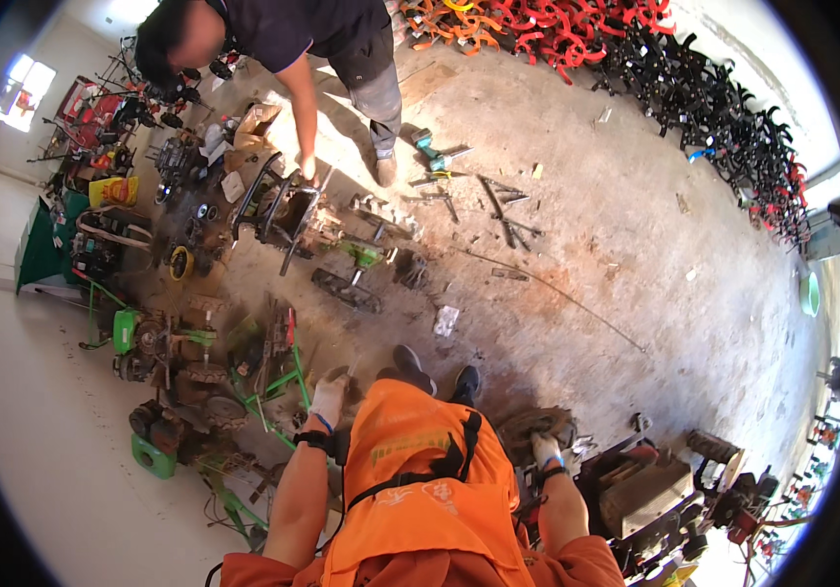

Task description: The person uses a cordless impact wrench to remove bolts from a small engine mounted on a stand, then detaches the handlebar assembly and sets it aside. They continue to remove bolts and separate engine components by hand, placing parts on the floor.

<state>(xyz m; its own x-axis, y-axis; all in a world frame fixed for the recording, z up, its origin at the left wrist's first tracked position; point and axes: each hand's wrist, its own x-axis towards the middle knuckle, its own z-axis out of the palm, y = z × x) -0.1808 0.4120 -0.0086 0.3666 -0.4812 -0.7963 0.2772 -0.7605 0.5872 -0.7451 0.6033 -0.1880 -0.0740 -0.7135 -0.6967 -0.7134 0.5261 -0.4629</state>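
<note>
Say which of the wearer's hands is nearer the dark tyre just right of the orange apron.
Right. The right hand is at the dark tyre, apparently touching it; the left hand is across the body, farther away, beside the green tubular frame.

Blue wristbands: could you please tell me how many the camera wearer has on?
2: one blue wristband just behind the left hand, the other blue wristband just behind the right hand.

The left hand (328, 398) stretches forward, left wrist (321, 419) and left forearm (298, 499) behind its fingers — while the right hand (545, 449), well apart to the right of those fingers, also points forward, right forearm (565, 511) behind it — finger curl unclear on both.
</note>
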